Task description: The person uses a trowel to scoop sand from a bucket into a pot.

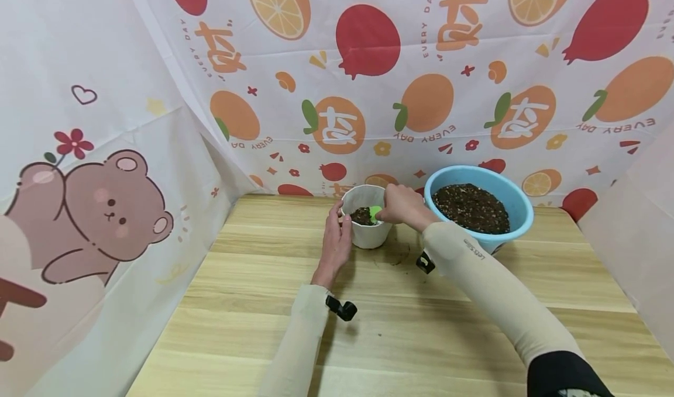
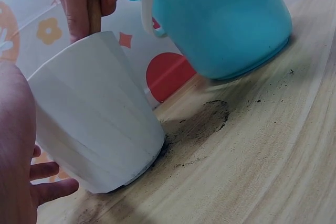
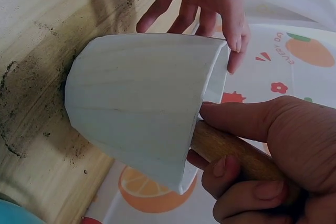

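Observation:
A white plant pot (image 1: 370,237) stands on the table with some dark soil (image 1: 361,216) inside. My left hand (image 1: 336,239) is at the pot's left side, its spread, fairly straight fingers touching the wall and rim. With my right hand (image 1: 402,205) I grip the wooden handle (image 3: 226,148) of a small trowel, thumb pressed along it at the rim. The trowel's green blade (image 1: 375,213) is down inside the pot, partly in the soil; its tip is hidden. In the left wrist view, the pot's outer wall (image 2: 100,114) hides the inside.
Right of the pot stands a light-blue bucket (image 1: 521,207) with a white handle (image 2: 149,3), holding dark soil (image 1: 471,209). Soil crumbs (image 2: 215,114) lie on the wooden table (image 1: 253,262) between them. A fruit-print cloth (image 1: 295,93) hangs close behind.

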Tool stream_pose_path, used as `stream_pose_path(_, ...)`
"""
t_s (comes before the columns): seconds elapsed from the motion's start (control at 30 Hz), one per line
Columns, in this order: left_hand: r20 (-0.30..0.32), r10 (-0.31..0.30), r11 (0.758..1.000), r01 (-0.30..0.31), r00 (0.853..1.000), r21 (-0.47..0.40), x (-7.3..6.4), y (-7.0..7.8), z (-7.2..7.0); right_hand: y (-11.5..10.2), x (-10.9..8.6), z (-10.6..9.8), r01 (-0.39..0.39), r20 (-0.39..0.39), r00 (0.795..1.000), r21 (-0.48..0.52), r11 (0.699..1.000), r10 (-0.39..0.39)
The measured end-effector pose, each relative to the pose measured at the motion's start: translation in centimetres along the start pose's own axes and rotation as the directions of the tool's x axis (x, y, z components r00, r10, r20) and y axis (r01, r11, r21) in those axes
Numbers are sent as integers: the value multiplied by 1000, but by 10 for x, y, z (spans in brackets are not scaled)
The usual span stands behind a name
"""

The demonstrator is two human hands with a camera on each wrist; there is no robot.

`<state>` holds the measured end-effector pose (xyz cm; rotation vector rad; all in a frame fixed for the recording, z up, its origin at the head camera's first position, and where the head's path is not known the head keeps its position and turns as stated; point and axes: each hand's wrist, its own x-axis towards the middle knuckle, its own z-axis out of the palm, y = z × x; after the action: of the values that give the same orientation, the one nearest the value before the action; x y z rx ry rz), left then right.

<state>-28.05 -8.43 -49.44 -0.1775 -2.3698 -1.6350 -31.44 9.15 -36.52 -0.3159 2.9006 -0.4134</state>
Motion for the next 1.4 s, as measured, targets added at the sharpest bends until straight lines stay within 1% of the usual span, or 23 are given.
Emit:
stream_pose_path(0.27, 8, -8, 1000, 8, 1000, -1, 0, 1, 2, -2, 3, 0, 7, -12, 1000, -23, 1000, -8)
stream_pose_path(0.43, 5, -20, 1000, 20, 1000, 12, 0, 1, 2, -4, 3, 1, 42, -23, 999, -37, 998, -43)
stream_pose_path(0.57, 1, -14, 1000, 14, 1000, 3, 0, 1, 2, -5, 3, 2, 69, -36, 997, -57, 996, -71)
stream_pose_path(0.7, -5, -14, 1000, 14, 1000, 0, 1, 0, 3, -5, 3, 4, 105, -67, 992, -88, 991, -111)
stream_pose_path(0.87, -3, -22, 1000, 22, 1000, 6, 1, 0, 3, -8, 1, 6, 129, -117, 982, -139, 982, -145)
stream_pose_path(1.2, -14, -22, 1000, 23, 1000, 19, 0, -1, 3, -11, -4, 3, 117, -179, 971, -226, 967, -160)
stream_pose_path(1.4, -16, -4, 1000, 4, 1000, 20, 0, -1, 2, -7, -6, -1, 107, -232, 959, -224, 969, -160)
